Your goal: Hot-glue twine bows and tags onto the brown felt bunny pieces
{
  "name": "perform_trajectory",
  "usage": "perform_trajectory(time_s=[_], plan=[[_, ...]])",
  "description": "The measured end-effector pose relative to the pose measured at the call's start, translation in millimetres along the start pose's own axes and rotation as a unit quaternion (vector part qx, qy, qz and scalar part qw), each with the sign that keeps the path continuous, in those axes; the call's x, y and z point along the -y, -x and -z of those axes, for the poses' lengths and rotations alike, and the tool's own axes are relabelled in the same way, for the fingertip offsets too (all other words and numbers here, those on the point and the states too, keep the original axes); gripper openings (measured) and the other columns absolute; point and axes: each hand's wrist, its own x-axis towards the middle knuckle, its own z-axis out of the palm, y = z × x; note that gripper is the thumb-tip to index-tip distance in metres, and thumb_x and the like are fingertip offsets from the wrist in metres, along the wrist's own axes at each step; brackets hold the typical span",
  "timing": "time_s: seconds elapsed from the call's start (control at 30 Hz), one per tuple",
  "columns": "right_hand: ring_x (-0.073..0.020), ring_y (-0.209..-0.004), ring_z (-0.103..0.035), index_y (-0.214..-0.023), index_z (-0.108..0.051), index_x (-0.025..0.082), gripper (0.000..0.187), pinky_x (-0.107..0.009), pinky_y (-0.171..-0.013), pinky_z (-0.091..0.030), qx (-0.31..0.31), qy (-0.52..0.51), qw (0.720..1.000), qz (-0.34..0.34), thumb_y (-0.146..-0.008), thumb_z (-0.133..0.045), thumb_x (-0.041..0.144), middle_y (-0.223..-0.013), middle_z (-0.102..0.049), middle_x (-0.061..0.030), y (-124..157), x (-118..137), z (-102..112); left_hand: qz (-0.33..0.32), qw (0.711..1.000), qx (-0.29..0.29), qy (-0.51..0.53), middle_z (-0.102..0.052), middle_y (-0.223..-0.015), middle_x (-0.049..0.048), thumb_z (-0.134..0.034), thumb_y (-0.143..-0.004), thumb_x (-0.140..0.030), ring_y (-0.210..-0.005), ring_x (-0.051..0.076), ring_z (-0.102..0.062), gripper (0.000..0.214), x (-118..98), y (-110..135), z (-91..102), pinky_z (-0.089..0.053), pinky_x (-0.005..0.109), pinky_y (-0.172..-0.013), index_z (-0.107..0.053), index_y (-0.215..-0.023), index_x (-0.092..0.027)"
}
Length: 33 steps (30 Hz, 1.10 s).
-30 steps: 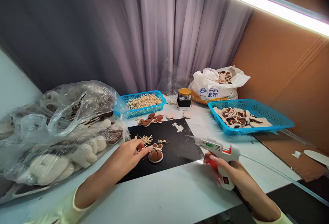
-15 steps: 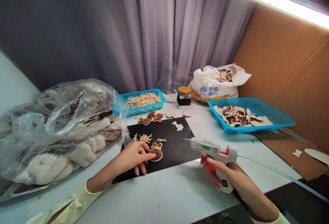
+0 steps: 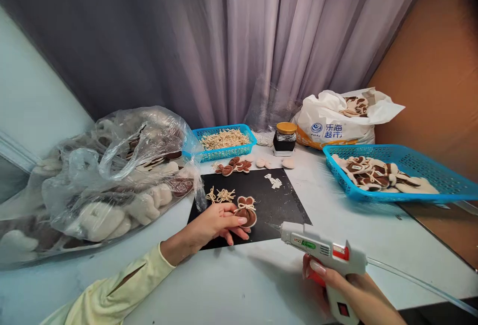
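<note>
In my left hand [image 3: 220, 222] is a small brown bunny- or bear-shaped patch [image 3: 247, 217] with a pale edge and a cream string bow [image 3: 245, 206] across it. Thumb and fingers pinch its lower left side, over a black mat [image 3: 278, 210]. My right hand [image 3: 336, 280] grips a white hot glue gun [image 3: 323, 245], fingers at its red trigger. The nozzle points left towards the patch, apart from it. A clear glue stick runs out of the gun's back. More cream string bows [image 3: 225, 195] lie on the mat behind my left hand.
White paper scraps [image 3: 273, 181] lie on the mat, brown pieces [image 3: 236, 165] behind it. Beyond stand a blue basket of strings [image 3: 220, 154] and a yellow-lidded jar [image 3: 285, 141]. At right are a blue basket of patches [image 3: 373, 195] and a white bag [image 3: 328, 126]; a clear bag [image 3: 123, 165] bulges at left.
My left hand has closed on the brown patch and tilted it up off the mat. The glue gun stays in my right hand. The whole view has shifted, so things appear further right.
</note>
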Motion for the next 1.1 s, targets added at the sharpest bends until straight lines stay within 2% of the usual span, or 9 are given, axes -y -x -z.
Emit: perform_trajectory(time_s=[0.1,0.23,0.37,0.6,0.9,1.1], plan=[[-0.0197,-0.058,-0.056,-0.061,-0.064,0.021,0.039,-0.025,-0.054,-0.041,-0.025,0.022,0.999,-0.012,-0.070,-0.058,0.058,-0.049,-0.058,-0.0019,1.2,3.8,-3.8,-0.020,0.999,0.016,0.043,-0.071,-0.091,0.0112,-0.065,-0.076,-0.031,-0.068,0.014,-0.068,0.036,3.9,2.6,-6.9,-0.046,0.014,-0.045,-0.055,-0.106,-0.014],[-0.0186,-0.054,-0.055,-0.059,-0.064,0.020,0.039,-0.026,-0.051,-0.042,-0.032,0.019,0.998,-0.049,-0.070,-0.058,0.057,-0.051,-0.060,-0.0025,-1.2,1.7,-6.5,-0.025,0.998,0.030,0.045,-0.072,-0.090,0.0119,-0.063,-0.079,-0.031,-0.060,0.012,-0.068,0.032,7.1,4.4,-13.6,-0.046,0.013,-0.042,-0.054,-0.105,-0.014],[-0.0173,-0.053,-0.053,-0.061,-0.064,0.019,0.039,-0.026,-0.049,-0.040,-0.034,0.004,0.998,-0.049,-0.068,-0.059,0.057,-0.055,-0.061,-0.0025,-4.0,-3.7,-7.1,-0.025,0.998,0.027,0.044,-0.073,-0.085,0.0109,-0.063,-0.078,-0.030,-0.058,0.012,-0.067,0.030,8.0,4.3,-14.1,-0.045,0.012,-0.040,-0.054,-0.102,-0.014],[-0.0151,-0.052,-0.048,-0.061,-0.057,0.018,0.042,-0.025,-0.051,-0.036,-0.003,0.025,0.999,-0.043,-0.072,-0.054,0.059,-0.049,-0.053,0.0001,-5.5,-5.7,-6.2,-0.016,0.999,0.019,0.041,-0.071,-0.095,0.0143,-0.064,-0.076,-0.032,-0.065,0.015,-0.069,0.031,5.9,4.8,-14.3,-0.048,0.014,-0.044,-0.062,-0.100,-0.012],[-0.0131,-0.049,-0.043,-0.060,-0.051,0.018,0.043,-0.026,-0.051,-0.033,0.037,0.024,0.999,-0.017,-0.078,-0.050,0.057,-0.048,-0.048,0.0006,-8.3,-12.3,-3.6,-0.017,0.999,0.029,0.018,-0.072,-0.092,0.0139,-0.065,-0.076,-0.032,-0.064,0.015,-0.069,0.030,7.6,6.1,-15.1,-0.048,0.014,-0.045,-0.065,-0.097,-0.011],[-0.0134,-0.049,-0.044,-0.058,-0.053,0.018,0.044,-0.025,-0.049,-0.032,0.026,0.025,0.999,-0.022,-0.076,-0.052,0.058,-0.046,-0.048,0.0010,-7.8,-9.8,-4.2,-0.017,0.999,0.027,0.012,-0.071,-0.092,0.0134,-0.065,-0.075,-0.033,-0.063,0.015,-0.068,0.032,7.9,5.0,-14.7,-0.048,0.016,-0.044,-0.065,-0.098,-0.012]])
